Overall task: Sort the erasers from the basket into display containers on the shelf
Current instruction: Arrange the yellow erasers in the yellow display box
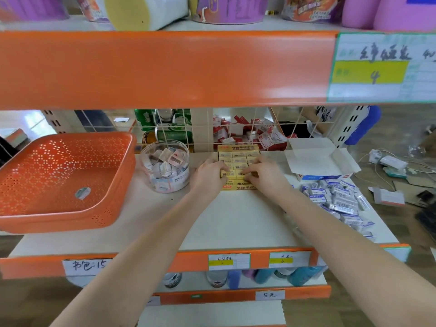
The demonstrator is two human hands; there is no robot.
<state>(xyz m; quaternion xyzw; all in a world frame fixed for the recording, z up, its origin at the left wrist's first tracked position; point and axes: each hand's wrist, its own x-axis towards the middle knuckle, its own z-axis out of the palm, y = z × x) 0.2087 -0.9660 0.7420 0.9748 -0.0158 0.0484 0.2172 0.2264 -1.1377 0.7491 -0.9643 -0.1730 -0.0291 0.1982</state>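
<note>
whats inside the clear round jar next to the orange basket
The clear jar holds a loose jumble of small wrapped erasers, white and pinkish. Those deep in the pile are covered by the outer ones.

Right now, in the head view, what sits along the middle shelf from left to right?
Orange basket → clear jar of erasers → yellow eraser box → loose blue-and-white erasers.
</note>
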